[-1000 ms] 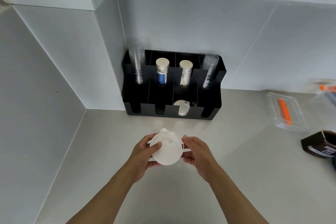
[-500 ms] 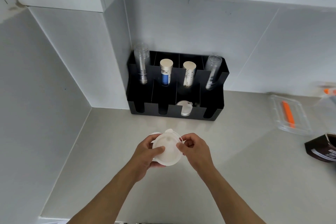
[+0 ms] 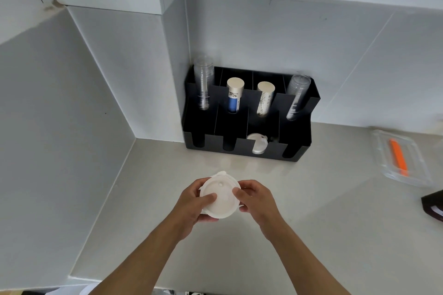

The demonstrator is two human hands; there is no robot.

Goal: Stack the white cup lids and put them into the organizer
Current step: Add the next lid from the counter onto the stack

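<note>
A stack of white cup lids (image 3: 221, 195) is held above the counter between both hands. My left hand (image 3: 193, 201) cups it from the left with the thumb on the top lid. My right hand (image 3: 255, 197) grips its right edge, thumb pressed on top. The black organizer (image 3: 297, 148) stands against the back wall in the corner. More white lids (image 3: 257, 143) lie in its third front slot from the left. The other front slots look dark.
The organizer's rear slots hold clear cup stacks (image 3: 203, 84) at both ends and two paper cup stacks (image 3: 234, 96) between them. A clear plastic box with an orange item (image 3: 399, 158) lies at the right. A dark brown box (image 3: 434, 205) sits at the right edge.
My right thumb has come onto the top lid and both hands have closed tighter around the stack. The view has shifted, so the organizer sits further right.
</note>
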